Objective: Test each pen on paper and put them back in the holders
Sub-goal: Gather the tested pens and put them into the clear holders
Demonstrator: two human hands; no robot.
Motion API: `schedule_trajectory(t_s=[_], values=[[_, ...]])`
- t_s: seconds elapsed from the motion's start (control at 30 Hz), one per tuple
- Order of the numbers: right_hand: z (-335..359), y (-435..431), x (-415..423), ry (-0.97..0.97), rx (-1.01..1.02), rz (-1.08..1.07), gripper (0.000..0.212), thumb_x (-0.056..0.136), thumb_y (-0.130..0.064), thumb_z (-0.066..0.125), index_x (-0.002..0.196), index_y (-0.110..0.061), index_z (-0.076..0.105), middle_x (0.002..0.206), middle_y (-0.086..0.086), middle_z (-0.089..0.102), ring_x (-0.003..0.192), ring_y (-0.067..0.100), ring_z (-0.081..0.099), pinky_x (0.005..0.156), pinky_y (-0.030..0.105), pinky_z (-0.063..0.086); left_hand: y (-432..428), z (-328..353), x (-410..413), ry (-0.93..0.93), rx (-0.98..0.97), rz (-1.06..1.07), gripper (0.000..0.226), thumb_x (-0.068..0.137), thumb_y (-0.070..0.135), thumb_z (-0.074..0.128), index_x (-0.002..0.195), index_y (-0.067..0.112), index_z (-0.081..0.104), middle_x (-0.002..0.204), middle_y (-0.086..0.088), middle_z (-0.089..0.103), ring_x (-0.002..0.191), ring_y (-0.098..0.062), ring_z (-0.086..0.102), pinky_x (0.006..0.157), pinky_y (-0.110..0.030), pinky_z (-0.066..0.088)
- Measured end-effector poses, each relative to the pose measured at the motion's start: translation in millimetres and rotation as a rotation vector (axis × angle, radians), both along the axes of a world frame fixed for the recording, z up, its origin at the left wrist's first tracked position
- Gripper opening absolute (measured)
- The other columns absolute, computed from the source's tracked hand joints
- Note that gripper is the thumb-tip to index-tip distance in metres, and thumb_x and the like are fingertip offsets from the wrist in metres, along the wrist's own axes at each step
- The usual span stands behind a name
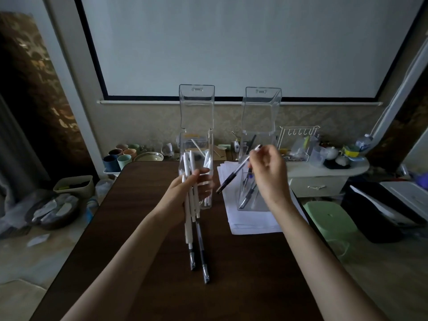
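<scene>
Now, two grips at work.
Left hand [185, 193] clasps a white pen bundle [191, 218], dark ends below it; right hand [268, 172] pinches a slim black pen [234, 174], slanting.

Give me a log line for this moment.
left hand: grips pen bundle | right hand: pinches black pen above right holder | right holder: stands on paper

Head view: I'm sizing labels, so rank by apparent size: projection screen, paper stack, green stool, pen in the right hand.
1. projection screen, by far.
2. paper stack.
3. green stool, close to the paper; it stands farther down, so unsure.
4. black pen in the right hand.
</scene>
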State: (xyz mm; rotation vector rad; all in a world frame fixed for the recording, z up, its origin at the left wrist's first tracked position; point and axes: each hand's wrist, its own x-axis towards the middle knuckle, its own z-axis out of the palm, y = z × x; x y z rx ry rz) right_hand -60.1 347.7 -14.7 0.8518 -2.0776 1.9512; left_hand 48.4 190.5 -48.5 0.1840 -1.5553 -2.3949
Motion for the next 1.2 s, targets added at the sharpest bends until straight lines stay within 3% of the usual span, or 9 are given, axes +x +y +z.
schedule_trajectory(t_s=[0.07, 0.2, 0.37, 0.47, 0.57, 0.73, 0.9, 1.03, 1.2], values=[[6, 11, -8, 0.138, -0.064, -0.161, 0.005, 0.093, -0.015, 0.055, 0.092, -0.011, 0.052, 0.079, 0.0, 0.059, 0.067, 0.004, 0.055, 0.062, 0.011, 0.043, 0, -2, -3, 0.001, -0.098, 0.024, 0.023, 0.09, 0.026, 0.049, 0.098, 0.008, 0.059, 0.065, 0.0, 0.051, 0.052, -0.01, 0.047, 0.049, -0.021, 0.043], [15, 25, -30, 0.282, -0.114, -0.403, 0.008, 0.091, -0.012, 0.057, 0.093, -0.005, 0.053, 0.073, -0.013, 0.052, 0.062, -0.006, 0.052, 0.058, 0.007, 0.038, 7, -2, -8, -0.016, -0.183, 0.043, 0.028, 0.086, 0.038, 0.052, 0.085, 0.011, 0.056, 0.057, 0.003, 0.024, 0.047, -0.008, 0.024, 0.043, -0.02, 0.026], [0, 21, -63, 0.175, 0.149, -0.414, 0.021, 0.091, -0.018, 0.058, 0.097, 0.002, 0.059, 0.084, 0.009, 0.067, 0.075, 0.021, 0.061, 0.067, 0.031, 0.044, 11, 0, -9, -0.056, -0.19, 0.112, 0.038, 0.087, 0.038, 0.055, 0.058, 0.016, 0.043, 0.054, 0.003, 0.023, 0.046, -0.011, 0.021, 0.043, -0.021, 0.023], [-7, 18, -67, 0.061, 0.398, -0.327, 0.036, 0.091, -0.029, 0.06, 0.11, 0.002, 0.056, 0.086, 0.006, 0.062, 0.08, 0.024, 0.059, 0.069, 0.03, 0.043, 8, 2, -9, -0.019, -0.215, 0.229, 0.039, 0.085, 0.033, 0.057, 0.059, 0.017, 0.033, 0.05, 0.005, 0.026, 0.044, -0.009, 0.023, 0.044, -0.021, 0.025], [-10, 18, -53, 0.083, 0.353, -0.331, 0.031, 0.094, -0.025, 0.055, 0.112, -0.001, 0.052, 0.075, -0.001, 0.055, 0.068, 0.02, 0.058, 0.058, 0.026, 0.041, -7, 19, -15, 0.062, -0.273, 0.332, 0.04, 0.095, 0.027, 0.047, 0.059, 0.017, 0.032, 0.047, 0.008, 0.032, 0.044, -0.008, 0.028, 0.047, -0.022, 0.03], [-20, 13, -26, 0.104, 0.284, -0.165, 0.015, 0.096, -0.02, 0.049, 0.103, -0.008, 0.054, 0.077, 0.005, 0.061, 0.063, 0.024, 0.06, 0.056, 0.037, 0.051, -36, 65, -53, 0.195, -0.305, 0.408, 0.036, 0.098, 0.029, 0.042, 0.065, 0.018, 0.036, 0.052, 0.01, 0.038, 0.051, -0.007, 0.035, 0.055, -0.023, 0.035], [-28, 7, -6, 0.086, 0.261, 0.042, 0.008, 0.096, -0.022, 0.048, 0.097, -0.018, 0.055, 0.071, -0.001, 0.062, 0.055, 0.01, 0.057, 0.049, 0.027, 0.045, -51, 77, -93, 0.199, -0.326, 0.566, 0.033, 0.098, 0.033, 0.043, 0.069, 0.017, 0.048, 0.063, 0.001, 0.045, 0.057, -0.009, 0.042, 0.06, -0.023, 0.037], [-39, 5, 4, 0.096, 0.309, 0.17, 0.007, 0.096, -0.018, 0.05, 0.099, -0.018, 0.056, 0.074, 0.001, 0.062, 0.054, 0.001, 0.052, 0.049, 0.016, 0.038, -60, 45, -100, -0.064, -0.535, 0.442, 0.024, 0.093, 0.023, 0.055, 0.111, 0.007, 0.055, 0.094, -0.005, 0.061, 0.081, -0.008, 0.056, 0.079, -0.026, 0.049], [-53, 5, 11, 0.05, 0.293, 0.207, 0.005, 0.094, -0.016, 0.052, 0.097, -0.019, 0.056, 0.073, -0.001, 0.061, 0.061, 0.002, 0.056, 0.055, 0.017, 0.044, -60, 35, -76, -0.12, -0.791, 0.551, 0.054, 0.083, 0.014, 0.069, 0.13, 0.0, 0.046, 0.109, -0.002, 0.059, 0.095, -0.011, 0.058, 0.065, -0.004, 0.045]])
